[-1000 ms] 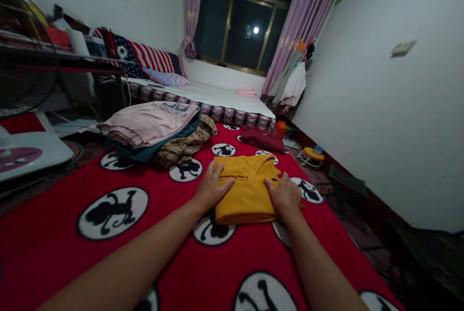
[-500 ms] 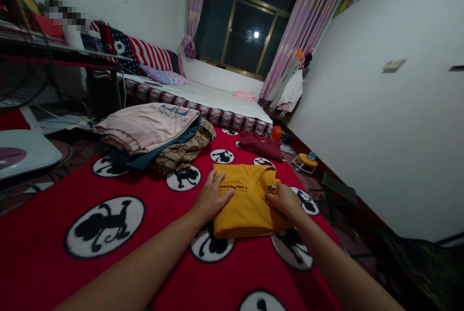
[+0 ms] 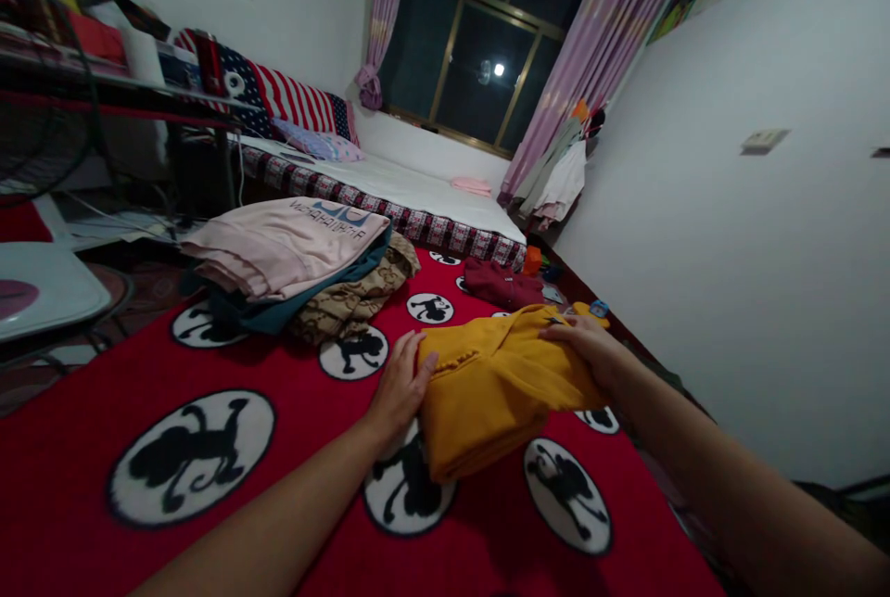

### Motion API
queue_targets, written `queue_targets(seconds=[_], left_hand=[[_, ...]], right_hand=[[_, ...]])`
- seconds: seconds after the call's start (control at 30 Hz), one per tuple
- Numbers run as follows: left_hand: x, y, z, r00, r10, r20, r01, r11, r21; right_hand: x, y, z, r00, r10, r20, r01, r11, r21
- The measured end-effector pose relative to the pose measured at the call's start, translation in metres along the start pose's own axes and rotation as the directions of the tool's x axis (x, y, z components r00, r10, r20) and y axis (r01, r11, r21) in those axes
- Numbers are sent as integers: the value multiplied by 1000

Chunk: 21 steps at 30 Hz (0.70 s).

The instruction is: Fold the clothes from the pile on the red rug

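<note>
A folded yellow shirt [image 3: 490, 384] sits in the middle of the red blanket [image 3: 292, 412], its right side raised off the blanket. My left hand [image 3: 401, 386] holds its left edge, fingers slid under the fabric and thumb on top. My right hand [image 3: 582, 340] grips the shirt's far right side and lifts it. Both forearms reach in from the bottom of the view.
A pile of folded clothes [image 3: 292, 249], pink on top, lies at the blanket's back left. A dark red garment [image 3: 502, 283] lies behind the shirt. Beyond are a bed [image 3: 403, 189], a window, hanging clothes [image 3: 556, 171] and a white wall on the right.
My right hand moved from pressing on the shirt's near right part to its far right side and raised it. My left hand shifted from flat on top to gripping the left edge.
</note>
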<state>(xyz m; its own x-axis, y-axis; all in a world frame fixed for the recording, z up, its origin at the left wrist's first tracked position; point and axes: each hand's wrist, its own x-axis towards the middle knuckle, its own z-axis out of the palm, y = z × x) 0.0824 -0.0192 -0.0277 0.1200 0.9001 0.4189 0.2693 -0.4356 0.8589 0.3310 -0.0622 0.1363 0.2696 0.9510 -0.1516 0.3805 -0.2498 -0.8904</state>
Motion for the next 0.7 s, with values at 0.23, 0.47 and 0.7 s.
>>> queue_targets(seconds=[0.23, 0.47, 0.7], left_hand=[[-1, 7, 0, 996, 59, 60, -64, 993, 96], [3, 14, -6, 990, -132, 41, 130, 991, 35], [8, 20, -15, 984, -171, 40, 173, 984, -53]], right_hand=[[28, 20, -4, 976, -212, -43, 85, 559, -825], [24, 68, -9, 981, -149, -125, -46, 442, -896], [-36, 52, 42, 946, -323, 16, 188, 511, -839]])
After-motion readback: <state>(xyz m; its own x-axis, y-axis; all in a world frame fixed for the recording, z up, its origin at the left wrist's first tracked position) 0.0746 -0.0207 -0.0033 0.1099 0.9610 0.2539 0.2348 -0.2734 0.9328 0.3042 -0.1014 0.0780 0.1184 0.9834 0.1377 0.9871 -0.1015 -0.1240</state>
